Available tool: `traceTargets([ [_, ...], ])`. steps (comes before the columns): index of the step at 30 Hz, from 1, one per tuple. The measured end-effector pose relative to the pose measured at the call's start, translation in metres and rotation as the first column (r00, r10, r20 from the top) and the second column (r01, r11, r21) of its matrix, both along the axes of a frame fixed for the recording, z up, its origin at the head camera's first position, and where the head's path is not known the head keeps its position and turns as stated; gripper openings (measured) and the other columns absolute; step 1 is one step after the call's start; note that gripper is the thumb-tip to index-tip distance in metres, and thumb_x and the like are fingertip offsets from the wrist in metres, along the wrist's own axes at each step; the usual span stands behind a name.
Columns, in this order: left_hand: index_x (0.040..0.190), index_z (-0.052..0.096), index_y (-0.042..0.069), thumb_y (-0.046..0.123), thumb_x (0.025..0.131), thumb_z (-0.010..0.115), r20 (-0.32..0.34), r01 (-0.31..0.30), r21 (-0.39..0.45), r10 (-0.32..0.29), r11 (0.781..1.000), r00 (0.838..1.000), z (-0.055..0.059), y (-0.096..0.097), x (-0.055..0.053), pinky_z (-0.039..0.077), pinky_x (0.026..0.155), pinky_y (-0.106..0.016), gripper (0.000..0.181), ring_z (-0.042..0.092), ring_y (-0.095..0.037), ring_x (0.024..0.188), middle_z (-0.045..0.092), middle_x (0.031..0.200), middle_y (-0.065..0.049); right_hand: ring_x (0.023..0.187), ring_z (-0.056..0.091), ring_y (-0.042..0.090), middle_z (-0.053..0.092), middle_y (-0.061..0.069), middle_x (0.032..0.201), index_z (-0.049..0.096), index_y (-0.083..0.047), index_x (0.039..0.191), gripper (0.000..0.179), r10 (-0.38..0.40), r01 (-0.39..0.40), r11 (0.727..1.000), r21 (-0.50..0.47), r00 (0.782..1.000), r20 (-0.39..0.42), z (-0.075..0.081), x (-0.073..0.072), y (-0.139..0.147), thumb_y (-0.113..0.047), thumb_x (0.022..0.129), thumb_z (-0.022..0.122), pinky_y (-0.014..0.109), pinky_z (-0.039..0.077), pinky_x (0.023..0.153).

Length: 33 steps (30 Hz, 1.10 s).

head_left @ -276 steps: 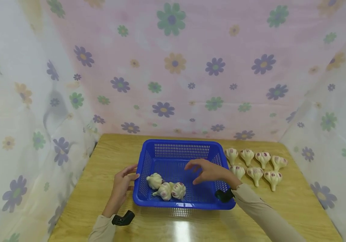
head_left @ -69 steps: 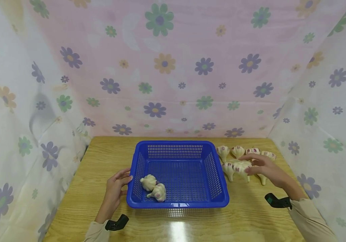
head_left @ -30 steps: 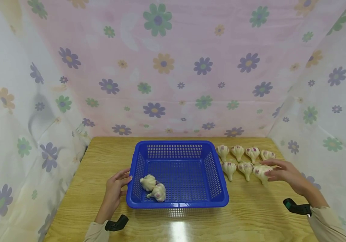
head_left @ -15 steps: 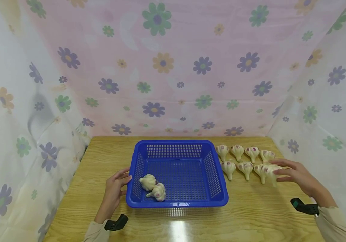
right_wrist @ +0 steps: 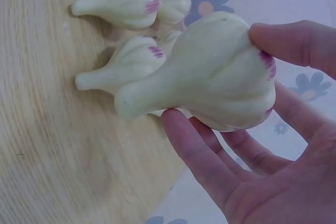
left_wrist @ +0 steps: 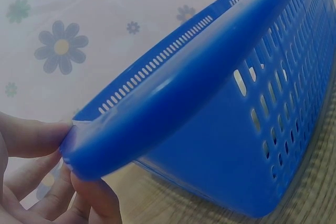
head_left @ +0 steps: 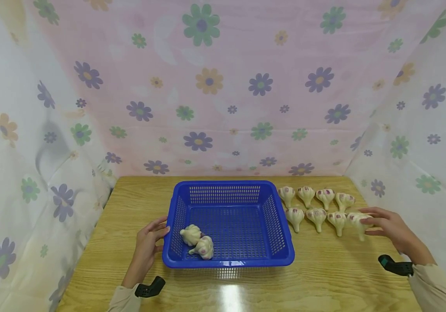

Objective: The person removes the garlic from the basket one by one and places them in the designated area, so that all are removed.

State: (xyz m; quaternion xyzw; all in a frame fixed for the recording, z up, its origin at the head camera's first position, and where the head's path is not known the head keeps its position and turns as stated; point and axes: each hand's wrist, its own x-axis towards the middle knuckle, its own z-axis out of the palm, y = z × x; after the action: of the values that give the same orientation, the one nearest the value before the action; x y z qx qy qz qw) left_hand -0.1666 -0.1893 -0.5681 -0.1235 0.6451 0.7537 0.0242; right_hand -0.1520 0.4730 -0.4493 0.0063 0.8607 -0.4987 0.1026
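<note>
My right hand point(head_left: 390, 227) pinches a garlic bulb point(head_left: 359, 222) between thumb and fingers, at the right end of the front row. In the right wrist view this garlic bulb point(right_wrist: 210, 77) is pale with purple streaks, its stem pointing left. My left hand point(head_left: 147, 242) holds the left side of a blue plastic basket point(head_left: 228, 263); the left wrist view has its thumb over the rim point(left_wrist: 157, 95) and fingers beneath. Two garlic bulbs lie together in the basket's front left corner, one point(head_left: 190, 234) behind the other point(head_left: 204, 248).
Two rows of garlic bulbs lie right of the basket, stems toward me: several in the back row point(head_left: 306, 197), three in the front row point(head_left: 316, 219). They stand on a wooden table point(head_left: 141, 195). Flowered cloth point(head_left: 227, 108) encloses its back and sides.
Over nine seconds, one bulb has left the basket, where three lay before. My right hand has carried a bulb rightward past the front row. The left hand still holds the basket.
</note>
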Motion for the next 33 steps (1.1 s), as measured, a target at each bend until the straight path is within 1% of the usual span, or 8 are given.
traceTargets([
  [7, 0.123, 0.062, 0.021, 0.026, 0.074, 0.077, 0.039, -0.018, -0.012, 0.018, 1.0, 0.999, -0.006, -0.001, -0.003, 0.055, 0.069, -0.044, 0.051, 0.065, -0.023, 0.09, 0.059, 0.115, -0.011, 0.088, 0.058, 0.004, 0.049, -0.002, 0.114, 0.048, -0.002, 0.132, 0.045, -0.087, 0.086, 0.996, 0.029, 0.996, 0.036, -0.017, -0.004, 0.008, -0.03, 0.098, 0.053, 0.039, 0.054, 0.078],
  [10, 0.122, 0.062, 0.022, 0.026, 0.075, 0.076, 0.046, -0.026, -0.013, 0.026, 1.0, 0.999, -0.007, -0.002, -0.005, 0.055, 0.069, -0.044, 0.05, 0.064, -0.025, 0.092, 0.058, 0.116, -0.011, 0.084, 0.058, 0.01, 0.049, -0.006, 0.11, 0.049, 0.0, 0.13, 0.045, -0.13, 0.129, 0.991, 0.043, 0.991, 0.016, -0.027, -0.006, 0.012, -0.03, 0.097, 0.055, 0.039, 0.055, 0.077],
  [15, 0.122, 0.063, 0.021, 0.025, 0.074, 0.077, 0.043, -0.032, 0.0, 0.032, 0.999, 0.999, -0.008, -0.002, -0.005, 0.056, 0.068, -0.044, 0.05, 0.064, -0.025, 0.091, 0.059, 0.115, -0.011, 0.079, 0.059, 0.016, 0.047, -0.022, 0.1, 0.057, -0.013, 0.12, 0.03, -0.211, 0.211, 0.977, -0.025, 0.977, -0.01, -0.046, -0.008, 0.016, -0.029, 0.095, 0.058, 0.038, 0.055, 0.075],
  [19, 0.121, 0.064, 0.021, 0.023, 0.075, 0.077, 0.041, -0.029, 0.007, 0.029, 1.0, 0.999, -0.009, -0.001, -0.005, 0.056, 0.068, -0.045, 0.048, 0.064, -0.025, 0.091, 0.059, 0.115, -0.011, 0.076, 0.06, 0.011, 0.044, -0.008, 0.112, 0.06, -0.025, 0.112, 0.018, -0.266, 0.263, 0.962, -0.068, 0.964, -0.03, -0.058, -0.008, 0.017, -0.028, 0.094, 0.059, 0.033, 0.055, 0.073],
  [23, 0.12, 0.064, 0.021, 0.024, 0.074, 0.077, 0.04, -0.029, 0.008, 0.029, 1.0, 0.999, -0.01, -0.002, -0.006, 0.055, 0.068, -0.045, 0.048, 0.064, -0.025, 0.091, 0.059, 0.115, -0.011, 0.075, 0.06, 0.005, 0.042, 0.008, 0.117, 0.058, -0.014, 0.115, 0.027, -0.292, 0.291, 0.956, -0.034, 0.955, -0.047, -0.065, -0.012, 0.015, -0.028, 0.093, 0.061, 0.03, 0.055, 0.071],
  [28, 0.121, 0.063, 0.021, 0.027, 0.073, 0.078, 0.037, -0.019, 0.005, 0.018, 1.0, 0.999, -0.009, -0.001, -0.007, 0.055, 0.07, -0.045, 0.051, 0.064, -0.026, 0.094, 0.059, 0.117, -0.011, 0.071, 0.062, 0.008, 0.054, -0.005, 0.096, 0.047, 0.012, 0.123, 0.053, -0.296, 0.303, 0.949, 0.083, 0.952, -0.083, -0.07, -0.017, 0.013, -0.03, 0.092, 0.061, 0.031, 0.055, 0.065],
  [31, 0.123, 0.062, 0.021, 0.029, 0.072, 0.078, 0.046, -0.017, -0.007, 0.017, 1.0, 0.999, -0.01, -0.001, -0.006, 0.055, 0.071, -0.044, 0.053, 0.063, -0.027, 0.096, 0.058, 0.118, -0.011, 0.068, 0.063, 0.012, 0.059, 0.019, 0.098, 0.04, 0.018, 0.127, 0.059, -0.271, 0.285, 0.948, 0.144, 0.957, -0.109, -0.073, -0.018, 0.01, -0.029, 0.095, 0.057, 0.031, 0.054, 0.063],
  [33, 0.122, 0.062, 0.021, 0.029, 0.072, 0.078, 0.05, -0.024, -0.017, 0.024, 1.0, 0.998, -0.01, -0.001, -0.005, 0.055, 0.072, -0.044, 0.053, 0.063, -0.027, 0.096, 0.058, 0.118, -0.011, 0.068, 0.061, 0.008, 0.05, 0.037, 0.112, 0.036, 0.019, 0.13, 0.061, -0.247, 0.262, 0.951, 0.165, 0.963, -0.11, -0.075, -0.019, 0.007, -0.029, 0.096, 0.054, 0.032, 0.053, 0.063],
])
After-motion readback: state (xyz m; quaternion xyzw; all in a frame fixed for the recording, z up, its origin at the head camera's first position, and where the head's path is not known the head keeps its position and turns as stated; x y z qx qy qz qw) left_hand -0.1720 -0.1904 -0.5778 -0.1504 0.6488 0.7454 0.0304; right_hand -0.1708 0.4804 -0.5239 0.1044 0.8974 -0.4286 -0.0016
